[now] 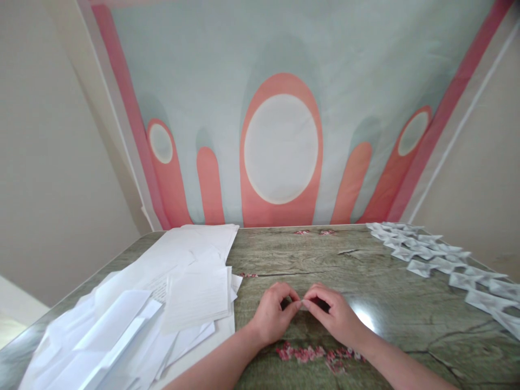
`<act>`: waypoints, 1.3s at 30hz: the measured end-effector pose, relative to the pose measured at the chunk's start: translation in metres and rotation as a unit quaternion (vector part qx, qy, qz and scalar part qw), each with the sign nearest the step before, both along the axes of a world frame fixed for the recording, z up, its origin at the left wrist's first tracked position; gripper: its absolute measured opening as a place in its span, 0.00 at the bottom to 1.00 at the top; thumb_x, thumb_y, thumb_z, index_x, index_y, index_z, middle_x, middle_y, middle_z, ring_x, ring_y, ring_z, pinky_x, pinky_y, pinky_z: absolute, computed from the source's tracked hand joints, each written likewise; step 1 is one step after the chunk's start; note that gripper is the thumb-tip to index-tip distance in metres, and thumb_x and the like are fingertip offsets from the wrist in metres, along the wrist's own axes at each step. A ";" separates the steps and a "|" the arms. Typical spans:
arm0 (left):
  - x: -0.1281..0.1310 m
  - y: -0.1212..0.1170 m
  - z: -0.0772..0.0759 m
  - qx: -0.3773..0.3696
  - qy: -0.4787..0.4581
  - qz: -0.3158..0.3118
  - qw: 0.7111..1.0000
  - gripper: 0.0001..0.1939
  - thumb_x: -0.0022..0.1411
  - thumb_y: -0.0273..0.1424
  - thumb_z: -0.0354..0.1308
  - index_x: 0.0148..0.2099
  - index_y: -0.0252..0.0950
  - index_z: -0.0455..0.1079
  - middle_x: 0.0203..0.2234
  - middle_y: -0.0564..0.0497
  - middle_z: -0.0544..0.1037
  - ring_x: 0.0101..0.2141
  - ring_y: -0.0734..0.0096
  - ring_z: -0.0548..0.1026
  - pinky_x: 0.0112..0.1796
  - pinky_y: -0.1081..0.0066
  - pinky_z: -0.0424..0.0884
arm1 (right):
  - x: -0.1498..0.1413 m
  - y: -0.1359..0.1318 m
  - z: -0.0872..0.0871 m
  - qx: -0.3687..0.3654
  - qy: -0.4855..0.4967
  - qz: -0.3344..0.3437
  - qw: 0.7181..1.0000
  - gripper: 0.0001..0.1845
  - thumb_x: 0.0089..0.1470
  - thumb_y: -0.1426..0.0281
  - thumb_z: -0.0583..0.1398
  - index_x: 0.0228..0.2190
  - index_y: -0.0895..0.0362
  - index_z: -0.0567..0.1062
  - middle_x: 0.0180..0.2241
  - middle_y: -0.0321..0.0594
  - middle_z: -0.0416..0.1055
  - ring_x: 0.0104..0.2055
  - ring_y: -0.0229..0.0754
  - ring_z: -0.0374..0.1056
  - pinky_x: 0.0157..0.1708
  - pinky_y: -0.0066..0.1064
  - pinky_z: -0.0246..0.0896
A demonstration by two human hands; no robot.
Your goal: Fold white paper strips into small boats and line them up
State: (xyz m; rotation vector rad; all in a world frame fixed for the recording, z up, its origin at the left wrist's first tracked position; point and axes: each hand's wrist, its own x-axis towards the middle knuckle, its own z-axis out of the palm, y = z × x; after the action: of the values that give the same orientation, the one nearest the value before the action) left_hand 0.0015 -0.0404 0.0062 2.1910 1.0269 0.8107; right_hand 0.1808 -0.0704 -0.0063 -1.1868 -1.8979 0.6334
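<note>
Both hands meet above the wood-patterned table (300,254), fingertips almost touching. My left hand (275,311) is closed in a pinch of thumb and forefinger. My right hand (335,314) pinches in the same way, facing it. Whatever sits between the fingertips is too small and covered to make out. To the left of my left hand lies a stack of square paper sheets (199,295) with faint lines on the top sheet. Beyond my right hand, rows of small folded paper pieces (441,264) stand along the table's right side.
Larger white sheets (190,241) and loose folded papers (111,325) spread over the table's left side. A patterned wall covering (280,54) rises behind the far edge. Printed pink flowers (300,353) decorate the tabletop near my wrists, and a bright reflection shows beside my right hand.
</note>
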 end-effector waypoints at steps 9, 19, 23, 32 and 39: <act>0.002 -0.004 -0.002 0.010 0.020 0.006 1.000 0.05 0.58 0.30 0.53 0.32 0.37 0.69 0.28 0.51 0.73 0.33 0.68 0.68 0.34 0.72 0.62 | -0.002 -0.003 0.002 0.046 -0.017 -0.008 0.999 0.11 0.58 0.67 0.51 0.26 0.55 0.68 0.26 0.37 0.66 0.32 0.41 0.62 0.34 0.31 0.56; 0.003 0.000 -0.006 -0.009 0.017 0.047 0.999 0.06 0.58 0.31 0.53 0.31 0.36 0.70 0.28 0.51 0.74 0.32 0.68 0.69 0.33 0.72 0.63 | -0.004 -0.001 0.002 0.013 0.017 -0.032 0.999 0.11 0.57 0.63 0.52 0.28 0.55 0.69 0.28 0.37 0.67 0.32 0.40 0.63 0.34 0.30 0.59; 0.001 -0.001 -0.005 -0.002 0.027 0.031 0.999 0.05 0.57 0.31 0.54 0.32 0.37 0.70 0.29 0.50 0.74 0.33 0.67 0.69 0.34 0.72 0.63 | -0.004 -0.001 0.002 0.024 0.007 -0.016 1.000 0.09 0.56 0.65 0.53 0.28 0.55 0.69 0.28 0.37 0.67 0.33 0.40 0.63 0.34 0.31 0.58; 0.004 0.000 -0.008 0.010 0.035 0.031 0.999 0.05 0.57 0.30 0.54 0.32 0.37 0.70 0.27 0.52 0.74 0.31 0.68 0.70 0.33 0.73 0.62 | -0.003 -0.001 0.004 0.031 -0.002 -0.032 0.999 0.11 0.58 0.65 0.52 0.27 0.55 0.69 0.27 0.37 0.67 0.33 0.41 0.63 0.34 0.31 0.57; 0.002 0.004 -0.013 -0.029 0.023 0.059 0.998 0.06 0.57 0.31 0.54 0.30 0.36 0.70 0.26 0.52 0.74 0.30 0.69 0.69 0.30 0.74 0.62 | -0.003 0.001 0.003 -0.007 0.038 -0.042 0.998 0.12 0.57 0.63 0.53 0.28 0.55 0.71 0.28 0.36 0.68 0.32 0.39 0.64 0.33 0.29 0.58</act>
State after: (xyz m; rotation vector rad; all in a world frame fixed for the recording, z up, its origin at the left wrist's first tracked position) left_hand 0.0039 -0.0368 -0.0066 2.1241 1.1968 0.7761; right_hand 0.1776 -0.0695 -0.0034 -1.2283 -1.7739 0.6371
